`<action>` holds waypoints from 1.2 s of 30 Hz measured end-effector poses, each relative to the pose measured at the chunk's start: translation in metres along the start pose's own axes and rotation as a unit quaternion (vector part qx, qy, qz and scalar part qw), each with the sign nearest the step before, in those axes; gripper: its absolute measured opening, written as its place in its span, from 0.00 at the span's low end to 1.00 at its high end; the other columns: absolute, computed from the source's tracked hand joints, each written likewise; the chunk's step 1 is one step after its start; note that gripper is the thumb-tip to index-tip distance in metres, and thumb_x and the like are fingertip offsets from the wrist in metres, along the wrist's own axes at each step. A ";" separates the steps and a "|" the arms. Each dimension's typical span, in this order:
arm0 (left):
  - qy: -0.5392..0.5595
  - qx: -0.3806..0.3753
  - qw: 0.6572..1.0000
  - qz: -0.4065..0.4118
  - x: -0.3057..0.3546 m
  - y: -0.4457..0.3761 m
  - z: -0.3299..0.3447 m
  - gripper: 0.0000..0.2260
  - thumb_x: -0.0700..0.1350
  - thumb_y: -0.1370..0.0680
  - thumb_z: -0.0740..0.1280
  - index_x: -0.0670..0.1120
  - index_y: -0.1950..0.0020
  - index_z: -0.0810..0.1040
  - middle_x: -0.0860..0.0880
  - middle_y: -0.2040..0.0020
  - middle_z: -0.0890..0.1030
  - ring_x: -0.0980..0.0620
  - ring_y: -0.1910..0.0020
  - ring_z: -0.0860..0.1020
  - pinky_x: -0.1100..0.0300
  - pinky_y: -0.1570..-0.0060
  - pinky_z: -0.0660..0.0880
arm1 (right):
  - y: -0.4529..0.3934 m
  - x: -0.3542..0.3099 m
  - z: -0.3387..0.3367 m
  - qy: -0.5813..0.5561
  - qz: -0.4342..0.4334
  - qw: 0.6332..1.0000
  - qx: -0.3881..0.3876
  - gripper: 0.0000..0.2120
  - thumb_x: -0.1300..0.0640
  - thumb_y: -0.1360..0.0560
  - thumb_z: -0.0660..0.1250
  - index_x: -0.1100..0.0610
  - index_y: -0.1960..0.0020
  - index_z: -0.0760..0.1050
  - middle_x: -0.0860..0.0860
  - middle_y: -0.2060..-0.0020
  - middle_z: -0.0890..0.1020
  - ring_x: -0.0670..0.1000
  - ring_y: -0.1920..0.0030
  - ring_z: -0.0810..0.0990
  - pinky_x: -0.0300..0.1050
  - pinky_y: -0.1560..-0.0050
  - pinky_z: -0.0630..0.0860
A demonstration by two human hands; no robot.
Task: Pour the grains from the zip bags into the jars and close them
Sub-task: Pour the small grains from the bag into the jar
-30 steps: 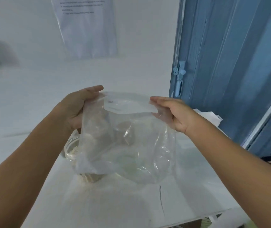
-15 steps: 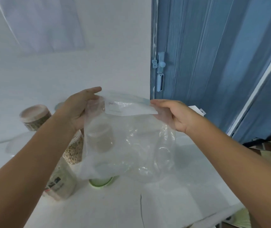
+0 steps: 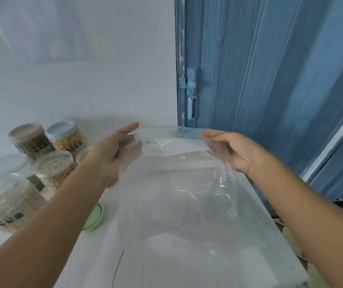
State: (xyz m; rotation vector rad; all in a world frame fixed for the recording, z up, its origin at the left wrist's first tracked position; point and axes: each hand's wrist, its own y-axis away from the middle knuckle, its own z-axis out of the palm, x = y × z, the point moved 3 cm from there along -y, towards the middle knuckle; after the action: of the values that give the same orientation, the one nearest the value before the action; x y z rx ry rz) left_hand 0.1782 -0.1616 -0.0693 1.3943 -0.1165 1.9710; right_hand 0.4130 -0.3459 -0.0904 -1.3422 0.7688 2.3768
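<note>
Grip: left hand [image 3: 112,154] and right hand [image 3: 232,149] each pinch a top corner of the empty zip bag [image 3: 177,183], stretched taut above the bench [image 3: 187,267]. View has swung since a second ago; jars [image 3: 56,171] now left of the bag, green lid [image 3: 94,218] off, so this bag looks emptied. Both forearms extended forward, palms facing in.

- The left forearm [image 3: 48,223] covers part of the green lid [image 3: 95,218] and the lower side of the open grain jar [image 3: 55,171].
- A small jar [image 3: 82,154] behind the left hand [image 3: 112,156] shows only a sliver of rim.
- The near left jar [image 3: 10,204] is blurred; its label cannot be read.
- The zip bag [image 3: 177,183] label print is too small to read.
- The picture's edges cut off both arms and the table [image 3: 187,267].
</note>
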 end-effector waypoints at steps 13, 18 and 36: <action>-0.107 -0.007 0.982 -0.156 -0.118 -0.005 -0.020 0.14 0.31 0.17 0.62 0.44 0.38 0.80 0.42 0.36 0.82 0.47 0.65 0.85 0.50 0.60 0.86 | 0.000 0.077 -0.078 0.058 0.094 0.990 0.091 0.14 0.71 0.20 0.64 0.64 0.37 0.82 0.58 0.50 0.87 0.51 0.64 0.87 0.41 0.69 0.81; -0.206 -0.037 0.966 -0.154 -0.126 -0.011 -0.029 0.12 0.31 0.19 0.67 0.40 0.37 0.82 0.38 0.48 0.87 0.43 0.57 0.87 0.53 0.53 0.85 | 0.013 0.080 -0.089 0.113 0.103 0.983 0.098 0.12 0.68 0.19 0.65 0.63 0.41 0.84 0.57 0.52 0.88 0.53 0.63 0.87 0.41 0.66 0.82; -0.739 -0.116 0.631 0.207 -0.101 -0.085 0.081 0.14 0.46 0.15 0.64 0.53 0.30 0.77 0.51 0.35 0.82 0.46 0.35 0.78 0.53 0.35 0.73 | 0.016 0.082 -0.094 0.162 0.121 0.972 0.120 0.07 0.67 0.22 0.71 0.64 0.46 0.86 0.59 0.49 0.88 0.53 0.60 0.87 0.41 0.66 0.81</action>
State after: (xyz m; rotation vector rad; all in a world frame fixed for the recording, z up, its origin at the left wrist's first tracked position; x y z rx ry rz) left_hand 0.3094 -0.1853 -0.1488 2.5304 -1.4540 0.4468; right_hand 0.4280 -0.4144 -0.1953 -1.6273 1.3351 2.1669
